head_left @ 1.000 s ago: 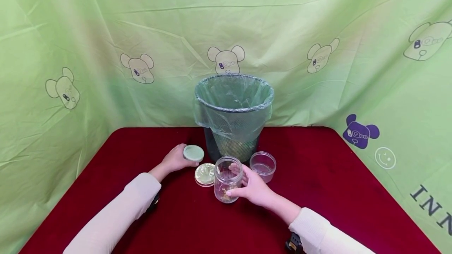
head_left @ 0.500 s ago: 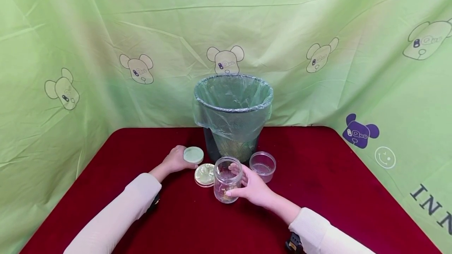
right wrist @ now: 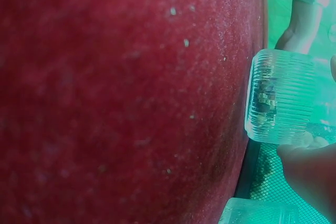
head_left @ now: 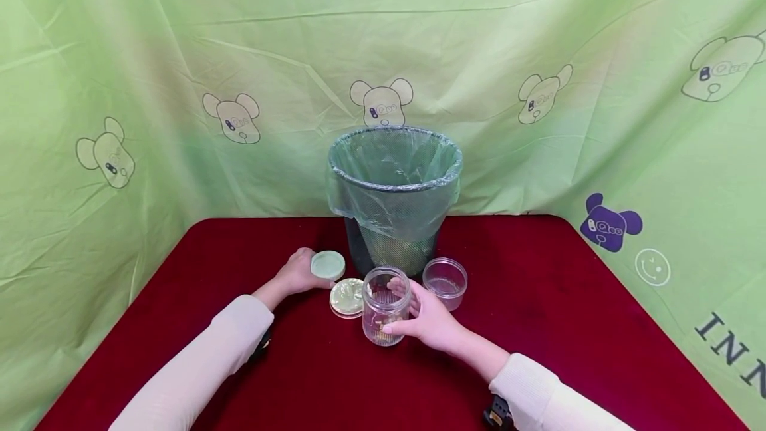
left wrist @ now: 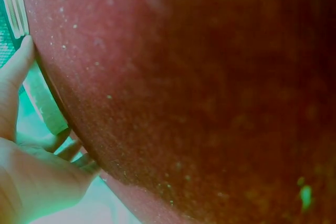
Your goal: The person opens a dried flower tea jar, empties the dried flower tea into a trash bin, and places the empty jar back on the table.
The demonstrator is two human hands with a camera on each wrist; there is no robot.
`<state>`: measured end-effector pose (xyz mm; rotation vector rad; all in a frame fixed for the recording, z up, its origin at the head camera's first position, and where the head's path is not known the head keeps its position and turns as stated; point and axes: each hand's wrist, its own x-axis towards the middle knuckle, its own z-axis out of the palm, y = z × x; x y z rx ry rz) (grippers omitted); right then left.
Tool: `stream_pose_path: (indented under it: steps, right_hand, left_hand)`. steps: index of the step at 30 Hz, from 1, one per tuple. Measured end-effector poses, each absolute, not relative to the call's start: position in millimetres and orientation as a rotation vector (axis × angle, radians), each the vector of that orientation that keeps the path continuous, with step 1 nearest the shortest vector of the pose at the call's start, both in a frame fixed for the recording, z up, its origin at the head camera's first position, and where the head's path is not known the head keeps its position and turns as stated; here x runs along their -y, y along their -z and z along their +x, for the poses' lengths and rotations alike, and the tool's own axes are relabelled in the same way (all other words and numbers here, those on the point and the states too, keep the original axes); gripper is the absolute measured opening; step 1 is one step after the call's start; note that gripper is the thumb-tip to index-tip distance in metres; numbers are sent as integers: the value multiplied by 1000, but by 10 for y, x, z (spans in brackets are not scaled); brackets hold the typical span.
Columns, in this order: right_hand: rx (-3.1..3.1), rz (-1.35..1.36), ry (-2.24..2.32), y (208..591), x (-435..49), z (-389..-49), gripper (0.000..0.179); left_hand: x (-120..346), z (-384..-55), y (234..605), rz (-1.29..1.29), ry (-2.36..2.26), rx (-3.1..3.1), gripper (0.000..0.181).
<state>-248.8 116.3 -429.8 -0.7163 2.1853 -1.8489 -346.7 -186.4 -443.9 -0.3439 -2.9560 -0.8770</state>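
My left hand (head_left: 297, 273) holds a pale green round lid (head_left: 328, 265) low at the tabletop, thumb on its near side and fingers behind. In the left wrist view the lid (left wrist: 46, 100) shows its ridged edge between thumb and fingers. My right hand (head_left: 432, 314) grips a clear ribbed jar (head_left: 378, 323), standing upright and uncovered, with the thumb in front and fingers round the back. Small golden-brown bits show low in the jar (right wrist: 286, 98) in the right wrist view. Between the hands lies a shiny, pale gold disc (head_left: 347, 296), partly overlapped by the jar.
A dark mesh wastebasket (head_left: 359, 245) lined with a translucent green bag stands just behind the jar. To the right of the jar sits an uncovered clear round tub (head_left: 445, 285). A red cloth (head_left: 335, 384) covers the table, and a green printed curtain (head_left: 275, 52) surrounds it.
My left hand and the green lid have sunk very slightly towards the table. The right hand and the jar stay where they were.
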Motion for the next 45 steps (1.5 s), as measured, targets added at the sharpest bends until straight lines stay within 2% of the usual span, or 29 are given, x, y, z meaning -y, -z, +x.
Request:
stream_pose_path:
  steps: [10,34,45]
  right_hand:
    - [-2182,-708,1848,4297,-1174,-2482,77]
    - [-2184,-731,1841,4307,-1171,-2483,79]
    - [-2189,-721,1833,4277,-1165,-2479,78]
  left_hand:
    - [1879,-3451,4367,-366,949,2938,86]
    - [1846,-3475,3641,-268,1263,2598,85]
    - [1779,-3503,3228,-415,1469,2318,74]
